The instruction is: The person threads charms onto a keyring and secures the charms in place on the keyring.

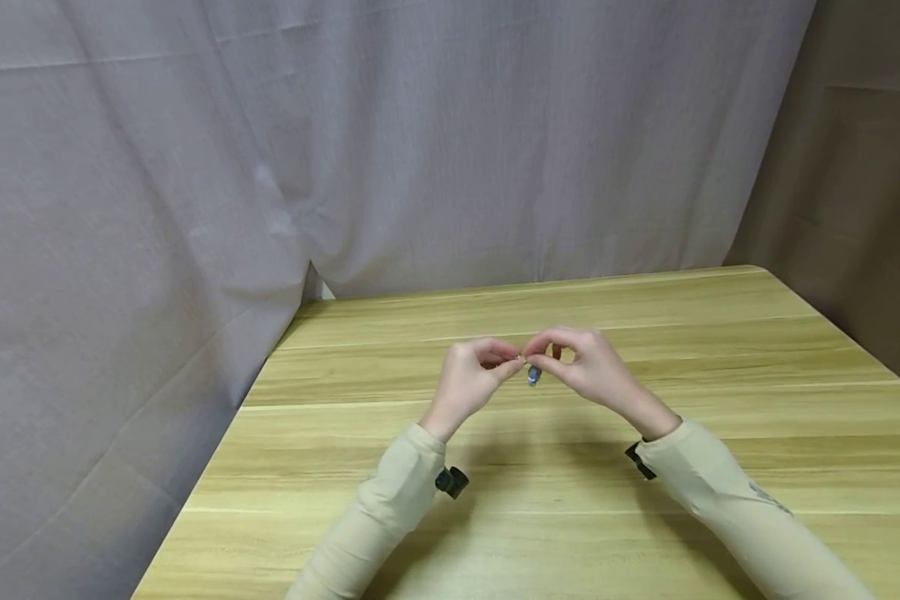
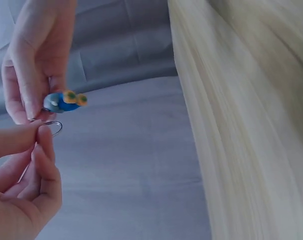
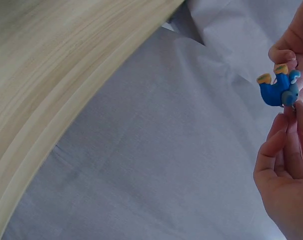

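Observation:
A small blue toy figure [image 3: 274,95] with orange feet and a grey-blue head hangs at the fingertips of my right hand [image 1: 588,364]. The thumb and fingers of that hand pinch something small at its head end, mostly hidden by the fingers. My left hand [image 1: 467,385] pinches a thin curved metal wire, which looks like a key ring [image 2: 61,128]; part of it sticks out past the fingertips in the left wrist view. Both hands meet fingertip to fingertip above the table. Whether the ring and the toy figure are joined I cannot tell.
Under the hands lies a wood-grain table [image 1: 330,475], its far edge against a grey cloth curtain [image 1: 495,150]. A darker brown cloth [image 1: 855,183] hangs on the right. A black wrist camera [image 1: 452,482] sits at the left cuff, another camera [image 1: 640,461] at the right.

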The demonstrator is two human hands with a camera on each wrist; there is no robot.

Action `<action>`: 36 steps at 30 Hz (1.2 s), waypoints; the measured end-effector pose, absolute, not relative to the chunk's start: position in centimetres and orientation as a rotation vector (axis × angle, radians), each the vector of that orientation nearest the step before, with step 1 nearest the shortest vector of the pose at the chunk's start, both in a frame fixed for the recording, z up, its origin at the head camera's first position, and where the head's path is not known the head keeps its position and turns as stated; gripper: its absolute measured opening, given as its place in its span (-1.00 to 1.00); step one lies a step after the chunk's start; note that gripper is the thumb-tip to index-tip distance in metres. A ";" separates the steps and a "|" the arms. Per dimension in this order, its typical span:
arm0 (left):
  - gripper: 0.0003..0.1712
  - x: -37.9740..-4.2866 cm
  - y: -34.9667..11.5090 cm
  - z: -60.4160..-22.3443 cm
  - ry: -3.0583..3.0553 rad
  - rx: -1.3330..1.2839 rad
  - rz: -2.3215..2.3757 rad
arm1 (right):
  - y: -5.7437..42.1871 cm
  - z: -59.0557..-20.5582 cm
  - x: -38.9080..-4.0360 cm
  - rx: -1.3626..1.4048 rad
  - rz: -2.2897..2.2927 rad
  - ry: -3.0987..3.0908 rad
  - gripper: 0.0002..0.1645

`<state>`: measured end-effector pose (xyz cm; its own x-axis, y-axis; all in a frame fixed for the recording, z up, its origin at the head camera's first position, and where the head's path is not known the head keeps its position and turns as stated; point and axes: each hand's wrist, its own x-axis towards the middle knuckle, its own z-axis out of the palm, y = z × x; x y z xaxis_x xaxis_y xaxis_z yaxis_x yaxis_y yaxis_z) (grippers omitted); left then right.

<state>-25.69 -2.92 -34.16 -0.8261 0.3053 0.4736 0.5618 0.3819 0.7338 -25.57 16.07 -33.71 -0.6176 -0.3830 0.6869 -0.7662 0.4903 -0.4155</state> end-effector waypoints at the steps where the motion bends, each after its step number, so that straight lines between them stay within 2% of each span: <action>1: -0.86 -25.7 -2.9 -34.2 -2.392 -0.760 -1.467 | 16.1 -33.7 -25.6 0.922 0.989 -2.230 -0.86; 11: -0.84 -25.6 -2.8 -34.1 -2.387 -0.730 -1.576 | 16.0 -33.8 -25.5 0.833 0.975 -2.242 -0.90; 19: -0.88 -25.5 -2.6 -34.1 -2.346 -0.722 -1.597 | 15.7 -33.7 -25.3 0.800 0.991 -2.218 -0.85; 30: -0.88 -25.3 -2.4 -34.3 -2.337 -0.722 -1.517 | 15.6 -34.3 -25.5 0.940 0.859 -2.108 -0.78; 32: -0.83 -25.4 -2.3 -34.5 -2.335 -0.732 -1.506 | 15.6 -34.4 -25.5 0.982 0.836 -2.083 -0.76; 36: -0.60 -25.4 -2.3 -34.6 -2.358 -0.797 -1.462 | 15.6 -34.7 -25.6 1.036 0.830 -2.041 -0.73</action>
